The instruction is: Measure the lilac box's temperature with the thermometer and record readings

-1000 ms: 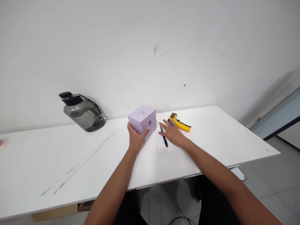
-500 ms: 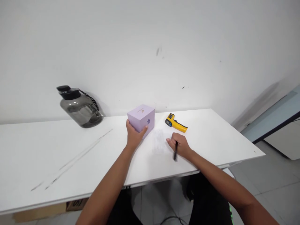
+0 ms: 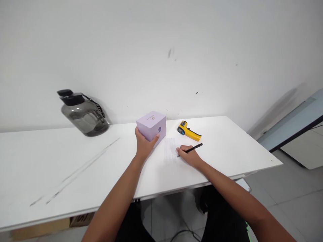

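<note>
A lilac box (image 3: 150,125) stands on the white table, and my left hand (image 3: 145,143) is wrapped around its near lower part, thumb on the right face. My right hand (image 3: 188,155) pinches a black pen (image 3: 194,147), its tip pointing down and left at the right edge of a pale sheet of paper (image 3: 170,150). Faint marks show on the paper, too small to read. Just beyond my right hand lies a yellow infrared thermometer (image 3: 189,131) with a small screen and blue buttons.
A large grey see-through water bottle (image 3: 85,116) with a black lid and strap stands at the back left by the wall. The white table (image 3: 83,164) has dark streaks on its left part. Beneath it are a cardboard box (image 3: 82,220) and a cable (image 3: 186,232).
My right hand has turned the pen from hanging downward to a writing grip, with its tip now at the paper. My left hand stays on the box.
</note>
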`<state>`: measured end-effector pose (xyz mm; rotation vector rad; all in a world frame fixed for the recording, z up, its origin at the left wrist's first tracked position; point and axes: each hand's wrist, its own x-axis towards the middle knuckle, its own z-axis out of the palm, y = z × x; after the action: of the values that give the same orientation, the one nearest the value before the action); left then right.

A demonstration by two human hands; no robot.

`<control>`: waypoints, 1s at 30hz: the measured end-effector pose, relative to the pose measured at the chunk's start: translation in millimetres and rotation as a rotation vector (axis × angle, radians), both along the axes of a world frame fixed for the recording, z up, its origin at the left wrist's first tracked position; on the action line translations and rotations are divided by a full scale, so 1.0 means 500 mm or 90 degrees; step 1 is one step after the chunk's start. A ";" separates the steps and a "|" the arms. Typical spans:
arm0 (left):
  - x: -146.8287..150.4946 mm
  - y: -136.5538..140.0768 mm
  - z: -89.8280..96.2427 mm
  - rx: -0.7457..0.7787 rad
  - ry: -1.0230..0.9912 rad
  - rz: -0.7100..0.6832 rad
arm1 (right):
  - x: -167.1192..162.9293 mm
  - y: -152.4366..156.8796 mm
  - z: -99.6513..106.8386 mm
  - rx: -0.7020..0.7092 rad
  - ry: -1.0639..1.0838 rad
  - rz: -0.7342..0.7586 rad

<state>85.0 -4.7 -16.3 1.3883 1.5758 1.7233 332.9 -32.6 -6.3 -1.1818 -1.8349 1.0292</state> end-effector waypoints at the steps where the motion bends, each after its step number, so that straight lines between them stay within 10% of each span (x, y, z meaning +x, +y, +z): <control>1: 0.000 0.001 -0.001 0.001 0.001 0.000 | -0.002 0.000 -0.001 0.000 0.006 -0.008; 30: 0.001 0.000 0.000 -0.027 0.018 0.022 | -0.003 0.004 -0.006 -0.019 -0.027 0.009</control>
<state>85.3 -4.6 -16.4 1.3795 1.6502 1.6870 331.7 -30.8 -9.2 -1.2185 -1.8685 1.0500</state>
